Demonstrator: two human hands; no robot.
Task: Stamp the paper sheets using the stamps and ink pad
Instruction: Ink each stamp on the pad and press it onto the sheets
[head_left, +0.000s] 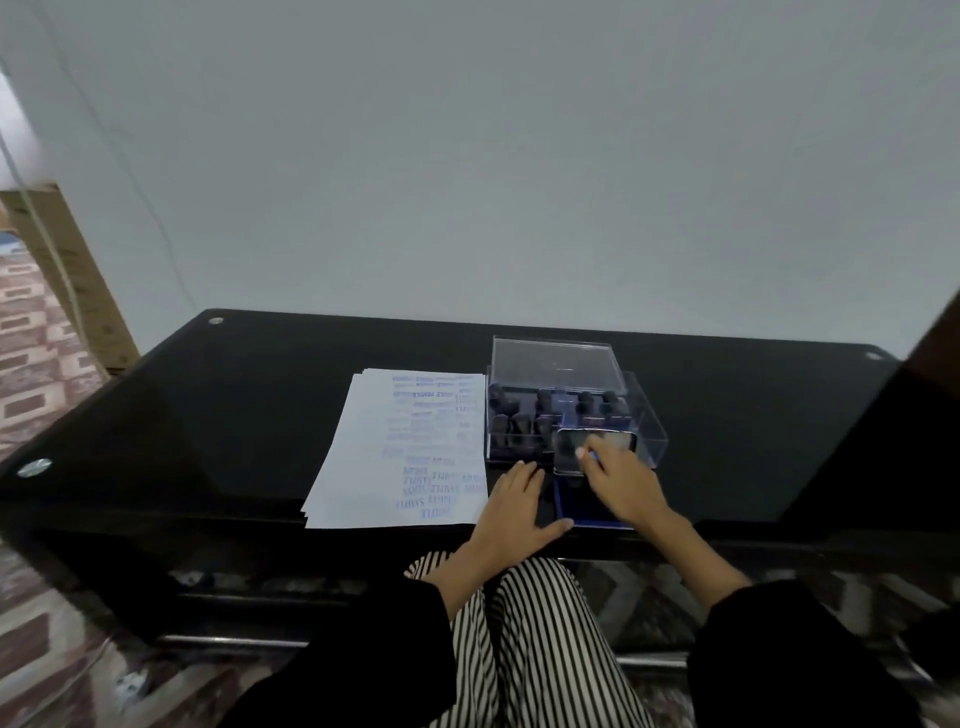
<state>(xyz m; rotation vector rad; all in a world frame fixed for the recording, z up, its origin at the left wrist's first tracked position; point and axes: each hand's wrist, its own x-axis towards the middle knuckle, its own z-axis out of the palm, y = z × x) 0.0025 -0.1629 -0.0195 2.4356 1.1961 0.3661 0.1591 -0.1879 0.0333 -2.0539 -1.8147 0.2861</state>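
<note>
On the table (249, 415), left hand (511, 512) flat; right hand (621, 486) grips ink pad lid (621, 440)

sleeves (358, 654) — black, long, loose, pretty wide at the cuffs, same on both arms | striped bottoms (540, 649) — thin black-and-white vertical stripes, baggy-ish | left hand (511, 512) and right hand (626, 491) bare, bit of forearm showing past the cuffs

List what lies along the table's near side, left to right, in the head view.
paper sheets → left hand → right hand. The ink pad and clear stamp box overlap the hands sideways, so they are left out.
</note>
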